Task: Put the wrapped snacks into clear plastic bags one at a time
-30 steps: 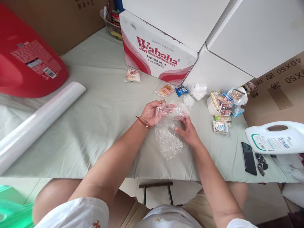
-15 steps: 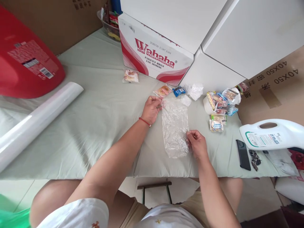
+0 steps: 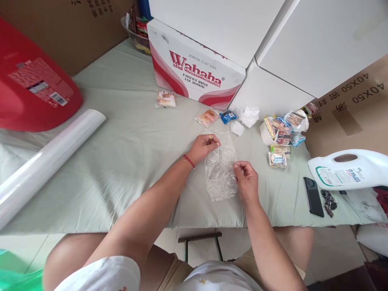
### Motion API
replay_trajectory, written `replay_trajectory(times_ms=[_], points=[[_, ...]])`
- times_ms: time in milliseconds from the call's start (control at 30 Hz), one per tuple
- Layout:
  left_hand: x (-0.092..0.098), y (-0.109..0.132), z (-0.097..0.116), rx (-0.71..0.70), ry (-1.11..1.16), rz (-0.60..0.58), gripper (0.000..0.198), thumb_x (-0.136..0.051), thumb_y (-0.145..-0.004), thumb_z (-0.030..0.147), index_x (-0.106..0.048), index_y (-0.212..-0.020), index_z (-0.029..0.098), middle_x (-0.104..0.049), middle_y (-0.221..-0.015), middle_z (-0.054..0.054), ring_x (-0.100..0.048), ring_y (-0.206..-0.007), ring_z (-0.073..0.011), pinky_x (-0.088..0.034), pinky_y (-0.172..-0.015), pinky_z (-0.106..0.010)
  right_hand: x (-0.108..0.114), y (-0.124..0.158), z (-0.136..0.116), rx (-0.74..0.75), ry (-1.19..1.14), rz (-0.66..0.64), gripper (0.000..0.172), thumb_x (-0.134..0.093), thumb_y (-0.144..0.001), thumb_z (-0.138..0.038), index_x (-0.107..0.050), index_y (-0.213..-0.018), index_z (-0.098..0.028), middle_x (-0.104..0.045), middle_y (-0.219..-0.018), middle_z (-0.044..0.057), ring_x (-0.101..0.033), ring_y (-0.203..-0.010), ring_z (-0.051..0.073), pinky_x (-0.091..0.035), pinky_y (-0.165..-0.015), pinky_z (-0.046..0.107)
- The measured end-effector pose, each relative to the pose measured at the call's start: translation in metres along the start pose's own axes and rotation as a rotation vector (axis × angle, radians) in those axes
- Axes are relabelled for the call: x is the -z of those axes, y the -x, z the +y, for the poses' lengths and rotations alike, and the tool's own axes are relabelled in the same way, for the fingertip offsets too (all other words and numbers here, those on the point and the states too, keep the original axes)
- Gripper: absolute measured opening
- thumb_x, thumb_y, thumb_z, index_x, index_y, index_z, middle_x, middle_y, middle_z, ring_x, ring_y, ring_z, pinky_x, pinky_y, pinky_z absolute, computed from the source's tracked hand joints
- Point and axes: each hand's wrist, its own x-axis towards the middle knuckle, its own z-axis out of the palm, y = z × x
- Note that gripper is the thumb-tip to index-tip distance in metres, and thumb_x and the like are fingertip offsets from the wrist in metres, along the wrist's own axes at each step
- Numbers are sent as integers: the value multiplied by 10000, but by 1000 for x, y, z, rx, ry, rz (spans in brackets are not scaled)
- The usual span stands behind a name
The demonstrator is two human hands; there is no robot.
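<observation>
A crinkled clear plastic bag [image 3: 220, 173] lies on the pale green cloth in front of me. My left hand [image 3: 207, 146] is closed at the bag's upper left part, its fingertips pinched on the film. At the bag's right edge, my right hand [image 3: 247, 180] pinches the plastic between thumb and fingers. Beyond the bag sit a crumpled white wad [image 3: 237, 128], a blue snack packet [image 3: 227, 117] and a wrapped pastry [image 3: 207, 117]. A piece of crumpled clear wrap [image 3: 249, 116] rests beside the blue packet.
A Wahaha carton [image 3: 197, 66] stands at the back. To the right are a white tub of snacks [image 3: 268, 135], a detergent bottle [image 3: 348, 169], a phone [image 3: 313, 197] and keys [image 3: 329, 202]. A film roll [image 3: 51, 161] and a red jug [image 3: 36, 81] lie left.
My left hand has moved right and nearer to me, from the bag's top left corner onto its upper part. My right hand has shifted slightly left, still on the right edge.
</observation>
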Motion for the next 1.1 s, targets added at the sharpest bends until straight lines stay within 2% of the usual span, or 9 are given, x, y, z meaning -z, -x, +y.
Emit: replay_trajectory(times_ms=[133, 267, 367, 500, 667, 767, 900, 1000, 1100], points=[[-2, 3, 6, 37, -99, -130, 410, -716, -761, 514, -538, -618, 174, -421, -568, 57, -352, -563, -86, -280, -568, -246, -7, 2, -11, -50, -258, -55, 321, -726, -847, -507, -563, -915, -239, -742, -1126, 56, -453, -558, 94, -384, -545, 262], [-6, 7, 11, 36, -170, -246, 514, -698, -786, 611, -482, -605, 181, -353, -576, 62, -316, -587, -89, -256, -574, -246, -15, -2, -17, -48, -309, -96, 368, -706, -854, -557, -501, -929, -261, -751, -1110, 47, -516, -576, 116, -425, -582, 277], [-7, 8, 12, 26, -205, -258, 518, -631, -838, 649, -511, -646, 182, -381, -599, 51, -340, -601, -101, -262, -580, -254, -20, -3, -19, 33, -164, -111, 346, -645, -888, -583, -516, -928, -264, -734, -1111, 49, -530, -611, 127, -447, -619, 288], [-4, 6, 12, -6, -199, -149, 530, -605, -865, 661, -471, -652, 194, -376, -603, 52, -334, -601, -105, -255, -580, -261, -23, -4, -25, 288, 252, -36, 258, -589, -938, -495, -631, -929, -240, -632, -1290, 104, -520, -678, 134, -460, -665, 315], [-2, 7, 13, -1, -150, -208, 533, -639, -856, 650, -496, -641, 184, -430, -605, 44, -368, -611, -107, -279, -601, -265, -27, -3, -25, 495, 577, 17, 251, -516, -969, -347, -747, -987, -251, -589, -985, 69, -568, -815, 185, -449, -712, 319], [-3, 7, 13, 13, -109, -212, 495, -645, -861, 622, -542, -672, 176, -481, -632, 36, -412, -626, -111, -311, -617, -265, -32, -1, -21, 480, 610, -11, 294, -486, -972, -301, -769, -1050, -279, -583, -935, 49, -556, -802, 183, -421, -696, 306], [-2, 6, 10, 37, -11, -191, 408, -791, -736, 509, -572, -678, 169, -498, -644, 46, -435, -624, -102, -337, -622, -254, -34, 3, -21, 439, 569, -47, 288, -521, -957, -320, -783, -1075, -307, -586, -936, 40, -539, -774, 180, -413, -686, 307], [0, 4, 6, 42, 74, -183, 295, -778, -718, 413, -637, -673, 158, -584, -673, 19, -517, -663, -117, -399, -678, -266, -29, 3, -27, 404, 438, -103, 274, -568, -960, -410, -789, -1067, -286, -608, -928, 41, -551, -750, 172, -438, -689, 311], [1, 4, 6, 74, 119, -200, 221, -755, -713, 367, -702, -692, 153, -664, -706, -15, -587, -694, -143, -444, -710, -283, -21, -5, -30, 262, 269, -86, 407, -555, -957, -580, -791, -966, -248, -640, -893, 51, -549, -721, 175, -439, -658, 311]])
